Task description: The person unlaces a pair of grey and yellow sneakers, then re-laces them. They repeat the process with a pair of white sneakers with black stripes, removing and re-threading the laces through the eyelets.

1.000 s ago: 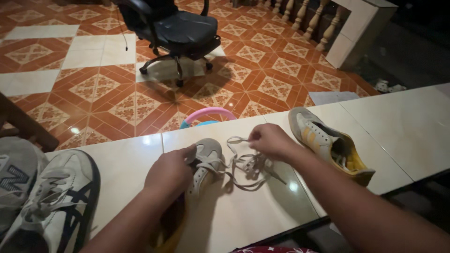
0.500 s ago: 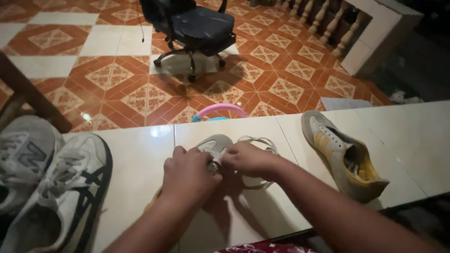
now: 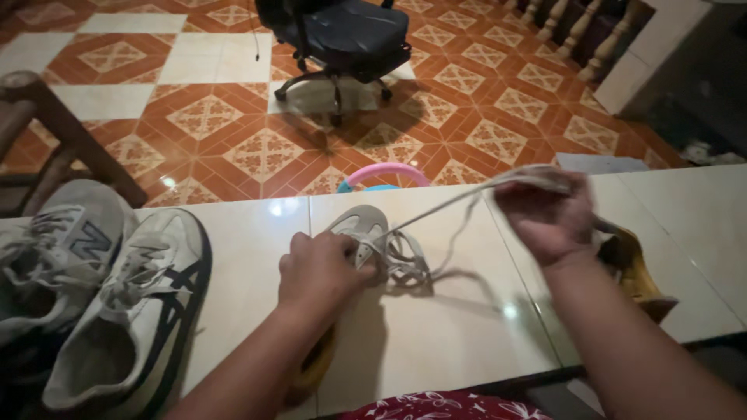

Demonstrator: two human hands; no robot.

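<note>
A pale tiled counter (image 3: 436, 342) runs across the view, with an orange patterned floor (image 3: 233, 148) beyond it and a dark swivel chair (image 3: 342, 35) standing well back. On the counter, near its middle, a grey shoe (image 3: 359, 233) is pinned under the left hand (image 3: 323, 268), whose fingers are curled down over the upper. The lace (image 3: 459, 204) is drawn out taut to the right, where it is pinched in the closed fingers of the right hand (image 3: 548, 218), raised above the counter; the motion blur hides exactly how it is gripped.

The pull is judged best kept level and in line with the eyelets, with the shoe held firm so that it is not dragged along the smooth tile. Loose loops beside the shoe should be kept from snagging.

Room is tighter than it looks. Just behind the right hand a second shoe with a yellow lining (image 3: 634, 268) lies near the counter's front edge and could be knocked off by a wide sweep. To the left, two more sneakers (image 3: 109, 295) sit well apart. A pink hoop (image 3: 387, 173) shows past the far edge. Open tile is left in front, between the hands.
</note>
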